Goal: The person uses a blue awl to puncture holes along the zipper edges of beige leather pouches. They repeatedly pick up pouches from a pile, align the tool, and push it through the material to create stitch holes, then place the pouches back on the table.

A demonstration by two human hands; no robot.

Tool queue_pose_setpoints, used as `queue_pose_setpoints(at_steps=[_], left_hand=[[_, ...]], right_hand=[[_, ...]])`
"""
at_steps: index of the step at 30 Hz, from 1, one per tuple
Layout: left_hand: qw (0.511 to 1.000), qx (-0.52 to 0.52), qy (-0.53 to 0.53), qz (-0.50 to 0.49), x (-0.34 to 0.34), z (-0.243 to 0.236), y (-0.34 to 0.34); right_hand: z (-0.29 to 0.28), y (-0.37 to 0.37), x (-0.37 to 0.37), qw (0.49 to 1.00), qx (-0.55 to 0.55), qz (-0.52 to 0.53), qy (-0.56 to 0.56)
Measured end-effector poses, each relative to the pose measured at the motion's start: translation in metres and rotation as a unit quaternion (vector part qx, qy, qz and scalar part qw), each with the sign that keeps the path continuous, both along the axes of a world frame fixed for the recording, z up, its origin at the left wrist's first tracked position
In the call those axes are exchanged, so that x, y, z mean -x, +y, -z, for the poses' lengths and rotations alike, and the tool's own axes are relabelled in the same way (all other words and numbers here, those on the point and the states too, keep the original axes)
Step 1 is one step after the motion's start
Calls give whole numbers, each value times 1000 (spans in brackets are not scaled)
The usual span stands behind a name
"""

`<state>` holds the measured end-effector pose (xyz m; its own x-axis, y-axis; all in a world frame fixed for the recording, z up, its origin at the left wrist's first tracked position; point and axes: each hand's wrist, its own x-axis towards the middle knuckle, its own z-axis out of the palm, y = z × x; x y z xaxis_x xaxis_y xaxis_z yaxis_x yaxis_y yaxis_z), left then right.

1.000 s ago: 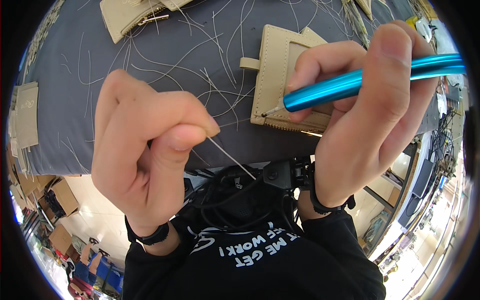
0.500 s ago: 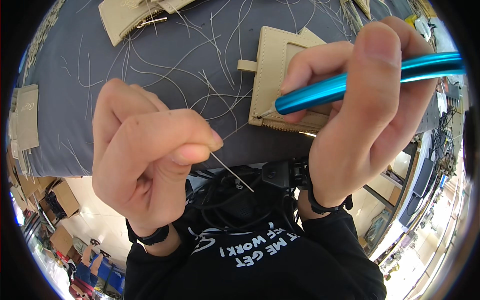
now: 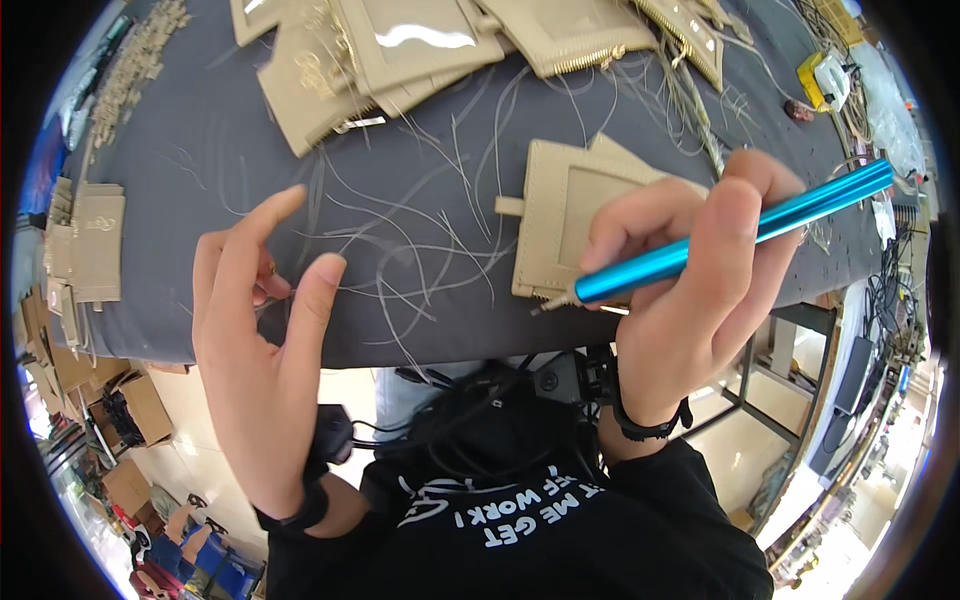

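Note:
My left hand (image 3: 255,320) is raised over the table's near edge, its thumb and fingers apart and nothing between them. In my right hand (image 3: 690,290) is a shiny blue pen-shaped tool (image 3: 745,235) with a thin tip. That tip points down-left, close by the lower zipped edge of a beige card holder (image 3: 537,225). The card holder lies on the table with a window, stitched borders and a small tab on its left side. My right fingers hide part of it. Several loose pale threads (image 3: 415,245) are scattered between my hands.
Several beige zipped card holders (image 3: 410,75) are piled at the far side. Another beige stack (image 3: 98,245) stands at the left end of the dark-covered table (image 3: 160,320). A thread bundle (image 3: 700,125) lies far right, near a yellow and white object (image 3: 825,82).
My left hand has let go of the thread it pinched, opened, and shifted left. The tool's tip has come off the card holder's lower left corner. The view now takes in more of the table.

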<state>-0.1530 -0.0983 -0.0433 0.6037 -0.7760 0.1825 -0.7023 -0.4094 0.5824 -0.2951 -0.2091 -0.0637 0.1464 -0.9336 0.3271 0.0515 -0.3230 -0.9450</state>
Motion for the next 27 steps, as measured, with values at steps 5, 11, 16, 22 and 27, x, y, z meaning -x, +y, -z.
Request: queue_pose_setpoints(at_steps=[5, 11, 16, 22, 27], left_hand=[[986, -74, 148, 3, -48, -18, -12], [893, -108, 434, 48, -99, -14, -46], [883, -137, 444, 64, -107, -12, -57], [968, -15, 249, 35, -84, -30, -41], [993, 92, 66, -30, -80, -55, -3]], right_hand=[[0, -5, 6, 996, -6, -26, -84], [-8, 7, 17, 978, -39, 3, -206], [-7, 28, 26, 974, -83, -136, -161], [-6, 22, 24, 968, -150, -168, -113], [-3, 12, 24, 955, -154, -160, -198]])
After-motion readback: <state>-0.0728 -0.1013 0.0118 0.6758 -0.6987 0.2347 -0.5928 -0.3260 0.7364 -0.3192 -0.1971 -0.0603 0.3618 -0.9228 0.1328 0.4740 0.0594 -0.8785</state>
